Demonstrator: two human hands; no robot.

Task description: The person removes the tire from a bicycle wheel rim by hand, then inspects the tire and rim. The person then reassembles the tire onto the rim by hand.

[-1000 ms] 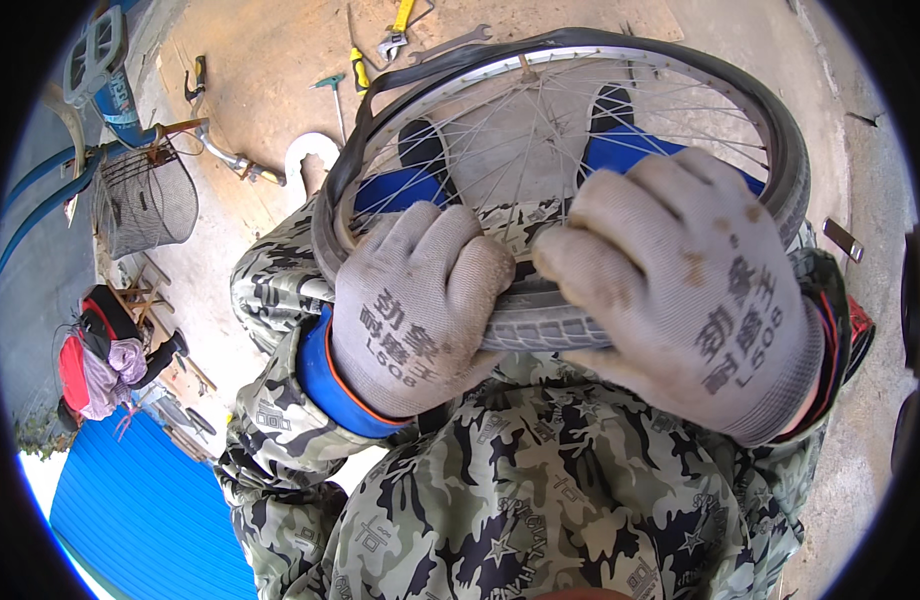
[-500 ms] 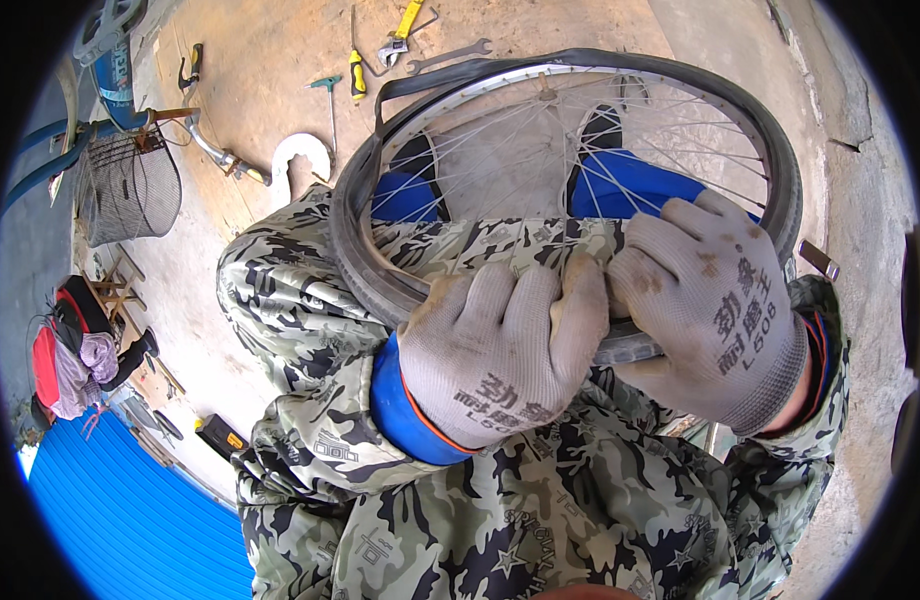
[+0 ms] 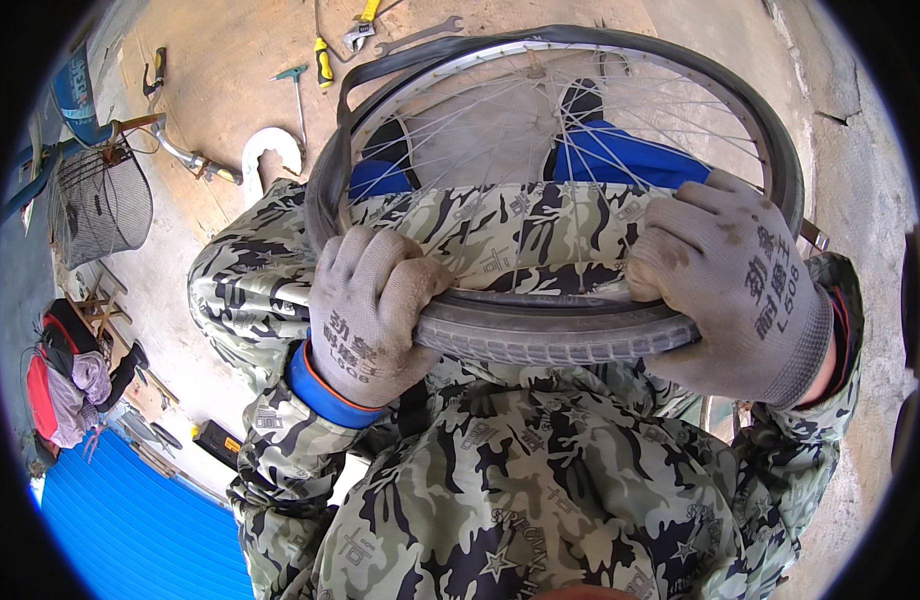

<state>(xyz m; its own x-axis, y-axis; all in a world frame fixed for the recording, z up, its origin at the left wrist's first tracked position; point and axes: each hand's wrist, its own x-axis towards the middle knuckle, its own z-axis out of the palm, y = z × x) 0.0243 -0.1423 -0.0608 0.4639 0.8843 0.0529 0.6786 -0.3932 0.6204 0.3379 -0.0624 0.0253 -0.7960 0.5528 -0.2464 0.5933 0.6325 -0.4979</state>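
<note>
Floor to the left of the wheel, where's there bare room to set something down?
Between the handlebar and the green T-handled tool there's a bare tan patch of floor; another, paler, lies between the wire basket and the camouflage clothing. It's crowded just beyond the wheel, where the screwdriver, adjustable wrench and open-ended wrench lie close together.

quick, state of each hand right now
Left grey-gloved hand: closed, gripping the dark grey, treaded rubber tyre on the spoked wheel.
Right grey-gloved hand: closed, gripping the same tyre.
</note>
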